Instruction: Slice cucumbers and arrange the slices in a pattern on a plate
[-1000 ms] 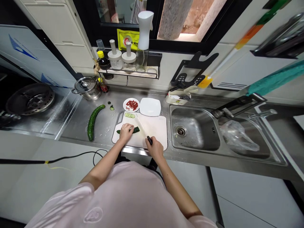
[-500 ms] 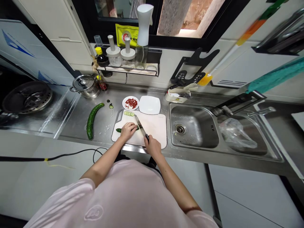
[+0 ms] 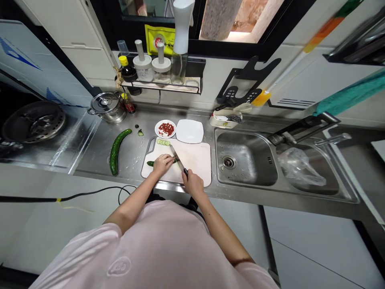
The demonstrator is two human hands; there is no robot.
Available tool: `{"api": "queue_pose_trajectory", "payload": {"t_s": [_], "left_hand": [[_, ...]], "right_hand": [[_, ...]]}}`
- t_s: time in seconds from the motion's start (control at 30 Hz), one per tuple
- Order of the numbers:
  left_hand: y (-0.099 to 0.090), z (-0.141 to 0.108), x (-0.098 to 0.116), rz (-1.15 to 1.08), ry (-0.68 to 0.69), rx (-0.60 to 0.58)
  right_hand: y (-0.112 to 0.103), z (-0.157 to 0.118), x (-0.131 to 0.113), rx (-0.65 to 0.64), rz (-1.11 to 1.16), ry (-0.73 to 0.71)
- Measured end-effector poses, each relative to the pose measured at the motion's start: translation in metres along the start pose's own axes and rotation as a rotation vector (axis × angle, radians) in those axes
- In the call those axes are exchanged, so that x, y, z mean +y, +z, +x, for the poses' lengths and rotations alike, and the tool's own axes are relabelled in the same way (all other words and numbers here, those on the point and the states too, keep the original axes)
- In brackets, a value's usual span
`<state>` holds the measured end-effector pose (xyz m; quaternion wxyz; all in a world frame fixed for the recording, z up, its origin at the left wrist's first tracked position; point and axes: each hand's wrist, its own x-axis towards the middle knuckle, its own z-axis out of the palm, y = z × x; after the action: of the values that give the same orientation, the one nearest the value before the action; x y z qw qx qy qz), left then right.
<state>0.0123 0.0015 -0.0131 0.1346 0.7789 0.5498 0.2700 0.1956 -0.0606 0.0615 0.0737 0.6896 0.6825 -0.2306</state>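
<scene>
My left hand [image 3: 163, 163] is closed over a green cucumber piece [image 3: 150, 163] lying on the white cutting board [image 3: 197, 158]. The cucumber's left end sticks out past my hand, and a bit of green shows by my fingertips. In my right hand [image 3: 193, 183] is the black handle of a kitchen knife [image 3: 178, 159]. Its blade slants up and left, right beside my left fingertips at the cucumber's cut end. Several pale cucumber slices [image 3: 163, 142] lie in a row along the board's top edge. A whole cucumber [image 3: 117, 151] rests on the counter to the left.
Behind the board stand a plate of chopped red pieces [image 3: 166, 129] and a white square plate [image 3: 189, 131]. Cucumber scraps [image 3: 140, 132] and a lidded pot [image 3: 107, 106] are at back left. The steel sink [image 3: 246, 176] adjoins on the right, with a plastic bag [image 3: 300, 168] in its second basin.
The view has tilted very slightly. My hands, the knife and the cucumber piece stay in nearly the same places on the board.
</scene>
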Motion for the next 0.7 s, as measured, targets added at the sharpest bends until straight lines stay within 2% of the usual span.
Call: {"api": "queue_pose_trajectory", "payload": {"t_s": [0.27, 0.7], "left_hand": [[0.000, 0.000, 0.000, 0.008, 0.001, -0.003], [0.001, 0.000, -0.001, -0.009, 0.000, -0.011]], "right_hand": [[0.003, 0.001, 0.001, 0.032, -0.010, -0.030], [-0.005, -0.015, 0.014, -0.061, -0.050, -0.019]]}}
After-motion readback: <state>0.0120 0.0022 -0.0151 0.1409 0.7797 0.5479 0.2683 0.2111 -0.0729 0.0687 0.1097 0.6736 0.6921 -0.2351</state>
